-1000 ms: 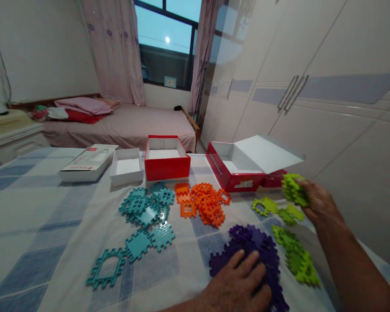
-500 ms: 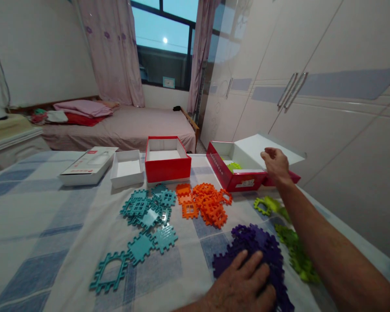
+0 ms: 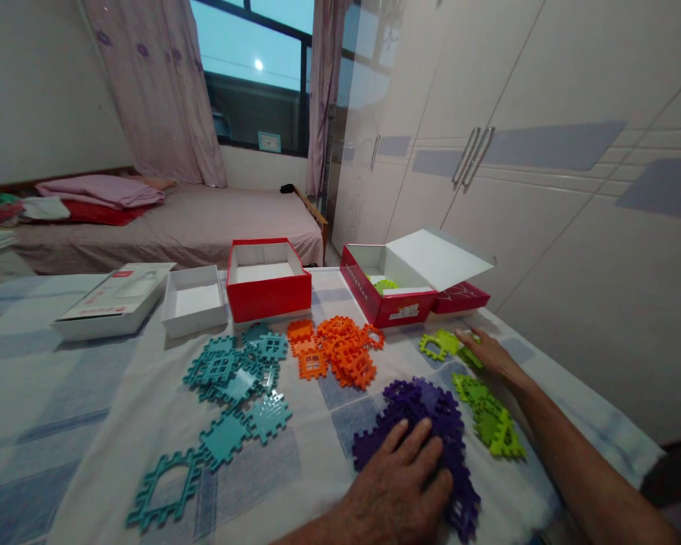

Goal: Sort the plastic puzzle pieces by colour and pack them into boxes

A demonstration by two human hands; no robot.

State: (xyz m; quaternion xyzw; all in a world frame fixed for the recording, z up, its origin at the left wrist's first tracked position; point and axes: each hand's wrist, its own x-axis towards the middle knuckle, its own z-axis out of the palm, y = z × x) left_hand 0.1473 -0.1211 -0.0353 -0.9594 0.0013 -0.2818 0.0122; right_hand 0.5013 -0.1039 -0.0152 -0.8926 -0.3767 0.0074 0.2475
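Observation:
My left hand [image 3: 400,481] lies with fingers spread on a pile of dark purple interlocking toothed tiles [image 3: 451,435]. At the right, the fingers of my right hand [image 3: 488,352] close over a lime-green toothed tile [image 3: 470,356]; my fingers partly cover it. Beside it is a green frame tile [image 3: 432,347], and nearer me lies a row of overlapping green tiles [image 3: 491,416]. Behind these stands a dark red box [image 3: 389,306] with its white-lined lid [image 3: 440,257] raised and a bit of green inside.
Orange tiles [image 3: 346,352] are heaped mid-table, teal tiles [image 3: 227,435] spread to the left. Along the far edge stand a bright red box [image 3: 269,297], a white tray [image 3: 194,322] and a flat white box [image 3: 113,303]. A checked cloth [image 3: 272,477] covers the table.
My right hand has come down from beside the raised box lid to the green tiles. My left hand stays on the purple pile. The view has swung to the right.

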